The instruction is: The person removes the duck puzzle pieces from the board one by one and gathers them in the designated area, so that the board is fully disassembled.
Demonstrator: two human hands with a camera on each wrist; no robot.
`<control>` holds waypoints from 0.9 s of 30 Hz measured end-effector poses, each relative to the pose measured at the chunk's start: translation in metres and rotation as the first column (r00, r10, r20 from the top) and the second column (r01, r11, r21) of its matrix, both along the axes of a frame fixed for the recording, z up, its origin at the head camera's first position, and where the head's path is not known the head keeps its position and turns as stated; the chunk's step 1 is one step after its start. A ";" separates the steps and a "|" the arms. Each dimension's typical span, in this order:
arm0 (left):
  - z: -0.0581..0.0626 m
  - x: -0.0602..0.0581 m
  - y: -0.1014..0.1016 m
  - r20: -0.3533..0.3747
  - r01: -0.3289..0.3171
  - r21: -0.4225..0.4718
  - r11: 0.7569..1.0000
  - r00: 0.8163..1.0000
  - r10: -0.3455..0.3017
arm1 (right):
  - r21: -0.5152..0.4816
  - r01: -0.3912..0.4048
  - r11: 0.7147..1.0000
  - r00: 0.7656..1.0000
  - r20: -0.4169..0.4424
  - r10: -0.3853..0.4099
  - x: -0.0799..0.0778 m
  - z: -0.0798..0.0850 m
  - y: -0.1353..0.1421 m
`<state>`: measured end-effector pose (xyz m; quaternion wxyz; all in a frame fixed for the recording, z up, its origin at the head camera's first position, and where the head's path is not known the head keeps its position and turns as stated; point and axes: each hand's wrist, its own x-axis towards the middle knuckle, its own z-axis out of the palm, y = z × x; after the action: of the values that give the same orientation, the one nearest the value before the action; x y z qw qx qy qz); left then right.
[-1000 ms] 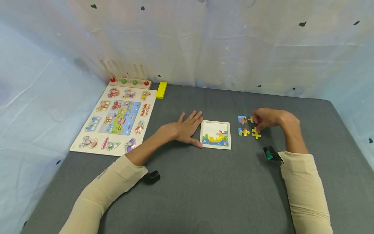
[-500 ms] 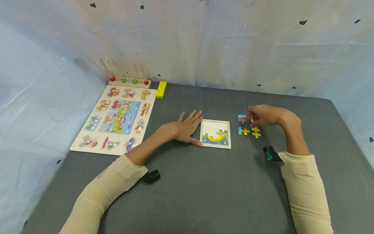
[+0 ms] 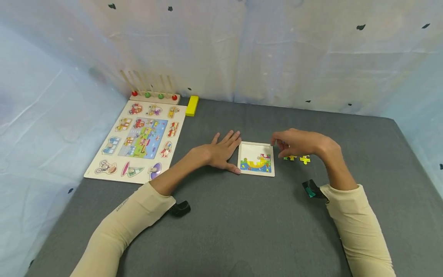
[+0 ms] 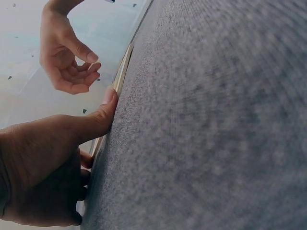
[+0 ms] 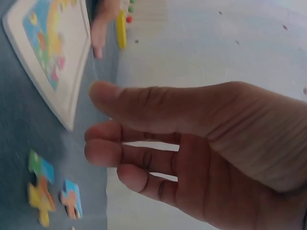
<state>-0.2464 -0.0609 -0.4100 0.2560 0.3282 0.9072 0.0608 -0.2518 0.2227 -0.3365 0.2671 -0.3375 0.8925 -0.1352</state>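
Note:
My left hand (image 3: 221,154) lies flat with fingers spread, its thumb and fingertips against the left edge of the square wooden puzzle tray (image 3: 256,175). Joined jigsaw pieces (image 3: 256,164) fill the lower part of that tray; its upper part shows bare board. Just right of the tray, my right hand (image 3: 299,143) is raised, pinching a jigsaw piece (image 4: 96,63) between thumb and finger. Only the piece's thin pale edge shows in the left wrist view. Below that hand lie a yellow piece (image 3: 305,159), a yellow-and-green piece (image 5: 41,189) and a blue-and-orange piece (image 5: 72,199).
At the left is a large wooden peg puzzle board (image 3: 93,171). Behind it stands a rack of upright pegs (image 3: 154,99) with red and green beads. A yellow block (image 3: 192,106) lies by the board's corner. Hanging sheets (image 3: 294,57) enclose the grey table (image 3: 221,231).
My right hand has picked up a small jigsaw piece and moved left with it to near the tray's right edge. My left hand has stayed in place.

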 end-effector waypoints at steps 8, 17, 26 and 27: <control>-0.001 -0.001 0.000 -0.001 -0.003 0.002 1.000 1.000 0.003 | 0.027 -0.034 0.999 0.998 0.045 0.032 0.000 -0.017 -0.022; -0.001 0.000 0.001 -0.002 0.001 -0.006 1.000 1.000 -0.001 | 0.104 0.000 0.995 1.000 0.000 0.000 0.000 -0.029 -0.030; -0.002 0.001 0.001 0.003 0.000 -0.008 1.000 1.000 0.000 | 0.098 0.009 0.995 1.000 -0.025 -0.007 -0.002 -0.032 -0.029; -0.002 0.001 0.001 0.002 0.000 -0.008 1.000 1.000 0.000 | 0.090 0.004 0.996 1.000 -0.026 -0.002 -0.002 -0.032 -0.028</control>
<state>-0.2458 -0.0602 -0.4116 0.2581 0.3274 0.9071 0.0576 -0.2541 0.1945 -0.3683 0.2704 -0.3255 0.9015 -0.0909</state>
